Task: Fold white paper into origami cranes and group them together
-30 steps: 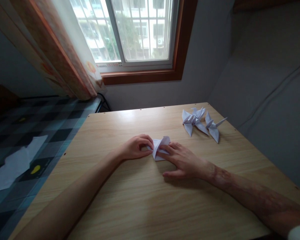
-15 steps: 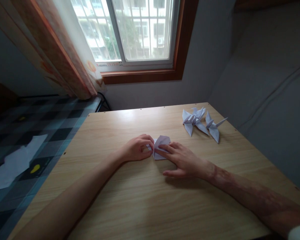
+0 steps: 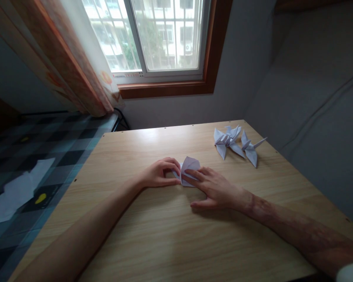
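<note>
A small folded piece of white paper (image 3: 190, 164) lies on the wooden table (image 3: 164, 235) at its middle. My left hand (image 3: 160, 173) is curled at the paper's left edge, thumb and fingers pinching it. My right hand (image 3: 213, 187) lies flat from the right, fingers stretched out and pressing on the paper's lower part. One flap of the paper stands up between the two hands.
Two or three finished white paper cranes (image 3: 235, 143) lie at the table's far right. Left of the table is a checked bed cover with loose white sheets (image 3: 16, 192). A window and curtain are behind; a grey wall is close on the right.
The raised flap of the paper has been folded lower and more to the left. Both hands have stayed at the paper with only small finger movements.
</note>
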Motion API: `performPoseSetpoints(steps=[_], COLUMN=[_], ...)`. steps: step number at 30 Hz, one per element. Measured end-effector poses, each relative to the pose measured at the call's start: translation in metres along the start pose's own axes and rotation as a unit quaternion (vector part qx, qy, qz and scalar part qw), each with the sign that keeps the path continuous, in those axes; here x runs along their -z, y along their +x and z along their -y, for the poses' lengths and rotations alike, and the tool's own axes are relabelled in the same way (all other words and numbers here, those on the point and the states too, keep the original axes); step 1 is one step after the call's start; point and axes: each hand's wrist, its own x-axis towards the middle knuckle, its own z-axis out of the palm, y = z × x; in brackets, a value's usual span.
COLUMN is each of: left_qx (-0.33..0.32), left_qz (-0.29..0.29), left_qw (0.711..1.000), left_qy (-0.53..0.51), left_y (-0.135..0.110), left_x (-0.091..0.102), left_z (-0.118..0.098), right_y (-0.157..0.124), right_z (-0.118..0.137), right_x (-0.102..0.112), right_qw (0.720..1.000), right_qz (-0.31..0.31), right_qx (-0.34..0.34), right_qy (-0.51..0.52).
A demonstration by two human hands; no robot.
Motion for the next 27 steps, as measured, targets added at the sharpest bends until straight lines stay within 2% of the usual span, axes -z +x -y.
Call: performPoseSetpoints(steps=[13, 19, 27], left_qx=[0.021, 0.028, 0.112], left_qz=[-0.036, -0.023, -0.042], left_qw=[0.999, 0.999, 0.993], left_qy=[0.022, 0.010, -0.017], left_y=[-0.002, 0.000, 0.006], left_x=[-0.008, -0.006, -0.004], left_z=[0.013, 0.002, -0.009], right_y=[0.000, 0.000, 0.000], right_z=[0.002, 0.003, 0.002], right_x=[0.005, 0.006, 0.003], right_qw=[0.999, 1.000, 1.000], right_qz=[-0.020, -0.013, -0.010], right_qx=[0.030, 0.023, 0.015], right_qy=[-0.015, -0.016, 0.010])
